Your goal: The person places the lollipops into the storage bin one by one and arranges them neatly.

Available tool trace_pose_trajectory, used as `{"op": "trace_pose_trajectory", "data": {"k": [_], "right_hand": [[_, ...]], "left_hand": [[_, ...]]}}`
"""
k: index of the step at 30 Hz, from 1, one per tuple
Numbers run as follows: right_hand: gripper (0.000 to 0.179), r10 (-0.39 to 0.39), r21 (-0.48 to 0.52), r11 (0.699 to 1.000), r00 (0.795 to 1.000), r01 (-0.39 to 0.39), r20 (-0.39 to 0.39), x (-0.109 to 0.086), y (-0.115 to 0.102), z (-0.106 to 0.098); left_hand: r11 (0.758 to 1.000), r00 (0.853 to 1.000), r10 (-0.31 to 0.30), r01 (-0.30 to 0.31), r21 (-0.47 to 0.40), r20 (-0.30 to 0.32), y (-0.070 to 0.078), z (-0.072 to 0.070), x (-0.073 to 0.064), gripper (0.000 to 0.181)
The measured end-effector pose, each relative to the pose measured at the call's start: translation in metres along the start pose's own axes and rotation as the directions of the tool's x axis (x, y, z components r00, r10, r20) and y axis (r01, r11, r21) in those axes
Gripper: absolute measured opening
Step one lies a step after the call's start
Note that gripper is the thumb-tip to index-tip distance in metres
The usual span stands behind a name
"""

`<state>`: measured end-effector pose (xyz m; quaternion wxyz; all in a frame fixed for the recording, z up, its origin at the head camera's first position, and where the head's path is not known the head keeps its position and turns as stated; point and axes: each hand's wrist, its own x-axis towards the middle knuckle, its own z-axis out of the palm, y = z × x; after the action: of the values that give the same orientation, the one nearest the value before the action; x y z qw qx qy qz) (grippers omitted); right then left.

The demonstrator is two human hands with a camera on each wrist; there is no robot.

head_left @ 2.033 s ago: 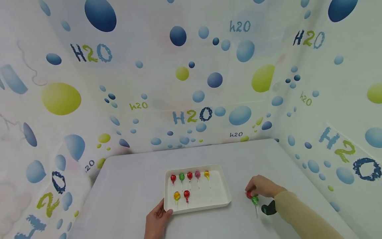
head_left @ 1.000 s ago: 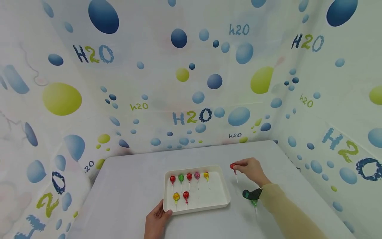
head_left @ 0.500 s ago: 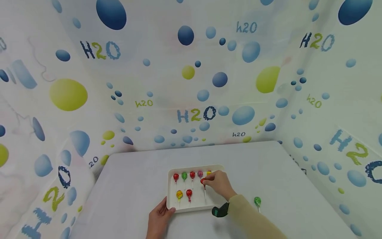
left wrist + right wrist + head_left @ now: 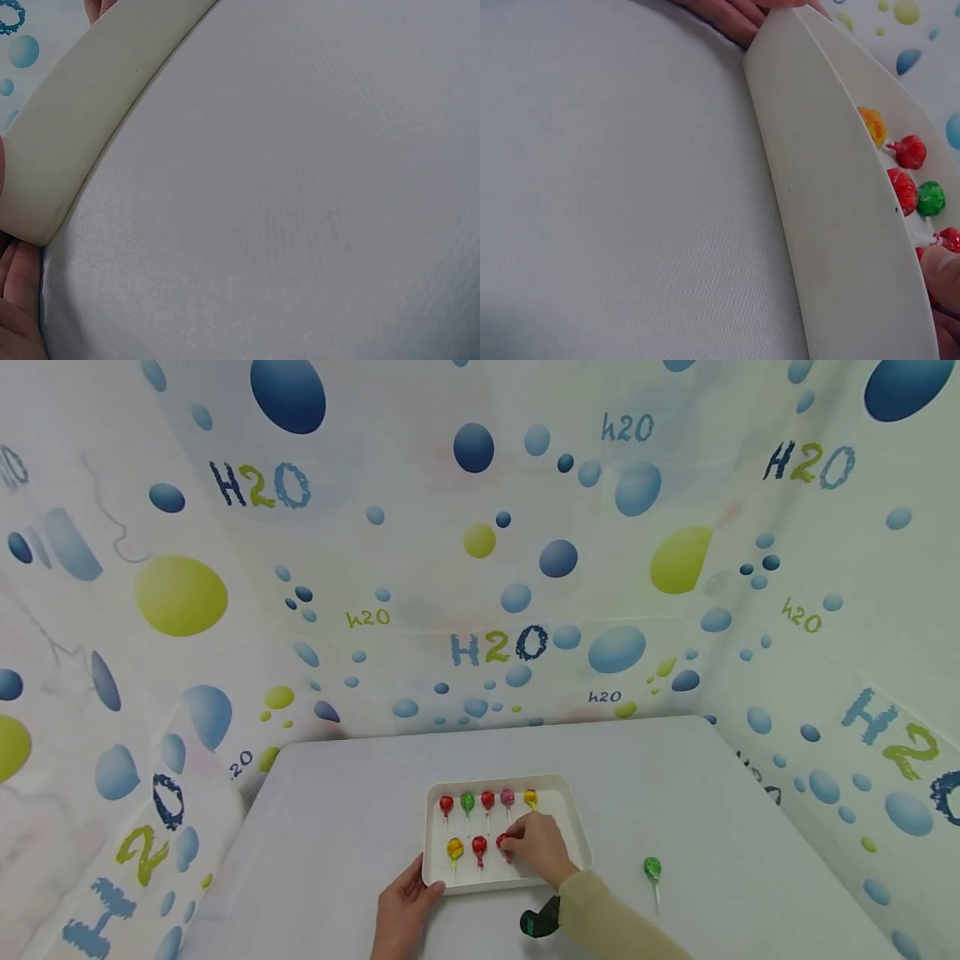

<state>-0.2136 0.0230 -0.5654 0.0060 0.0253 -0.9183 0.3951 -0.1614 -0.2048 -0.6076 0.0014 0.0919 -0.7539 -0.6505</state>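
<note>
A white tray holds several lollipops in two rows. The back row runs red, green, red, pink-purple and yellow. In front are a yellow lollipop and a red one. Just right of these, my right hand pinches another red lollipop by its head, low inside the tray; its stick is partly hidden. My left hand grips the tray's near left corner, thumb at the front rim. The right wrist view shows the right thumb behind the tray wall.
One green lollipop lies on the white table to the right of the tray, its stick toward me. A dark wrist strap piece hangs under the right sleeve. A bubble-patterned sheet encloses the table.
My right hand has carried the red lollipop left from beside the green one into the tray's front row. The left hand has kept its grip on the tray. The view has shifted slightly.
</note>
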Motion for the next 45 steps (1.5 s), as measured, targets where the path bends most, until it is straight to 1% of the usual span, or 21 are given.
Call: {"op": "trace_pose_trajectory", "data": {"k": [4, 10, 16, 22, 29, 34, 39, 43, 45], "right_hand": [[0.008, -0.005, 0.000, 1.000, 1.000, 0.005, -0.002, -0.001, -0.004, 0.004], [0.009, 0.021, -0.004, 1.000, 1.000, -0.021, -0.006, -0.004, -0.009, 0.006], [0.013, 0.022, -0.029, 0.999, 1.000, -0.022, -0.005, -0.001, -0.010, 0.007], [0.016, 0.017, -0.043, 0.999, 1.000, -0.017, -0.006, -0.001, -0.009, 0.008], [0.016, 0.020, -0.029, 0.999, 1.000, -0.020, 0.002, -0.002, -0.011, 0.006], [0.019, 0.017, -0.041, 0.999, 1.000, -0.017, -0.005, -0.002, -0.012, 0.006], [0.022, -0.016, -0.059, 0.998, 1.000, 0.016, -0.003, -0.002, -0.011, -0.004], [0.023, -0.027, -0.051, 0.998, 0.999, 0.026, -0.020, -0.001, -0.002, -0.023], [0.024, -0.015, -0.019, 1.000, 0.999, 0.014, -0.034, -0.002, 0.006, -0.037]], "left_hand": [[1.000, 1.000, -0.002, 0.002, -0.006, 0.009, -0.001, 0.000, 0.001, 0.070], [1.000, 1.000, -0.004, 0.004, -0.007, 0.019, -0.003, 0.000, 0.001, 0.071], [1.000, 1.000, -0.014, 0.014, 0.010, 0.014, 0.000, -0.001, 0.001, 0.072], [1.000, 1.000, -0.015, 0.015, 0.004, 0.014, 0.001, -0.001, 0.001, 0.071], [1.000, 1.000, -0.012, 0.012, 0.010, 0.016, 0.001, -0.001, 0.000, 0.071], [1.000, 1.000, -0.024, 0.024, 0.003, 0.005, 0.002, -0.001, 0.000, 0.070], [1.000, 1.000, -0.029, 0.029, -0.006, -0.002, 0.001, -0.001, 0.000, 0.070], [1.000, 1.000, -0.016, 0.016, 0.000, 0.004, 0.000, 0.000, 0.001, 0.070], [1.000, 1.000, -0.015, 0.015, 0.004, -0.002, 0.000, 0.000, 0.001, 0.070]]}}
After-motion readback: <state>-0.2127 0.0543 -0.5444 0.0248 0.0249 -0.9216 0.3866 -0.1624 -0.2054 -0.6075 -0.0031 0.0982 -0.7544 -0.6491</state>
